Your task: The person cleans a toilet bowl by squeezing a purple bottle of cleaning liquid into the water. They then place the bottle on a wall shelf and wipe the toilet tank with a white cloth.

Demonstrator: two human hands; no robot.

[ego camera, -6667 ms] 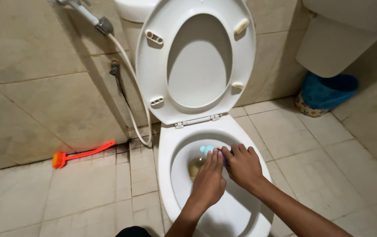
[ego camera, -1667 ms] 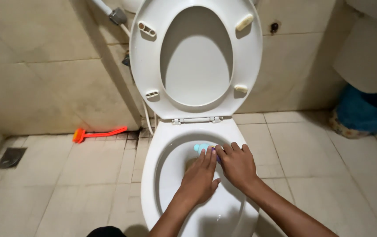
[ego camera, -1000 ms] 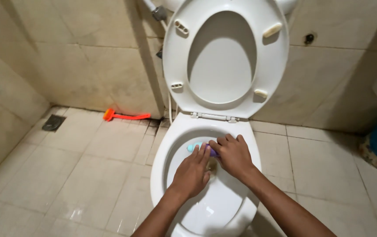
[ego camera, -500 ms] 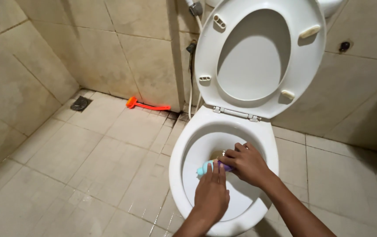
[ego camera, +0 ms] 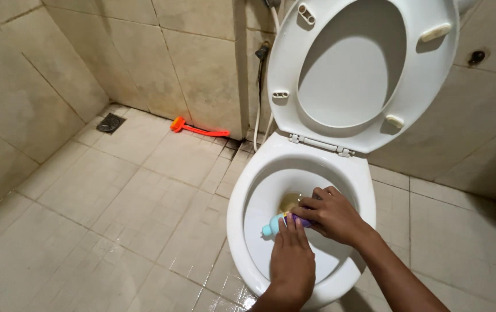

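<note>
Both my hands work inside the toilet bowl [ego camera: 242, 231]: right hand [ego camera: 332, 215] grips a light-blue bottle [ego camera: 276, 224], left hand [ego camera: 292, 261] rests flat, fingers touching it, above yellowish water [ego camera: 290, 202].

Light-blue bottle [ego camera: 273, 226], perhaps tilted, inside bowl [ego camera: 248, 190]

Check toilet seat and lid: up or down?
Up. Seat and lid lean back against the wall, bowl rim bare; both hands work inside the bowl.
</note>
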